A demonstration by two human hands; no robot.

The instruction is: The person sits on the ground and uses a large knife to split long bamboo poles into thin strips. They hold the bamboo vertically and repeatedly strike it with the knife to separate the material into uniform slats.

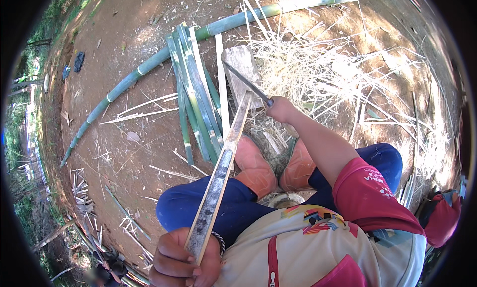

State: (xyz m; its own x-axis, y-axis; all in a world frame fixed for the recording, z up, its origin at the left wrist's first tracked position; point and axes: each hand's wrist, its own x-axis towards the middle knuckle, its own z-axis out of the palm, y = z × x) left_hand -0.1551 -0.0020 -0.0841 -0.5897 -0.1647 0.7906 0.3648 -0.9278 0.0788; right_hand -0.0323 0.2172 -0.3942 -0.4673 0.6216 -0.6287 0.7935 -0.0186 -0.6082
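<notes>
My left hand (186, 257) is closed round the near end of a split bamboo strip (214, 197), dark and whitish along its inner face with pale edges. The strip slants up and away, its far end lying against a worn wooden block (242, 63). In my right hand (280, 109) is the dark handle of a long-bladed knife (246, 81). The blade points up and left, over the block and just beyond the strip's far end. I cannot tell whether blade and strip touch.
Left of the block lies a stack of split green bamboo (196, 93), partly across a long bamboo pole (149, 63). Pale shavings (308, 73) heap up on the right. Orange boots (253, 163) are close below the block. A red bag-like bundle (439, 220) is at far right.
</notes>
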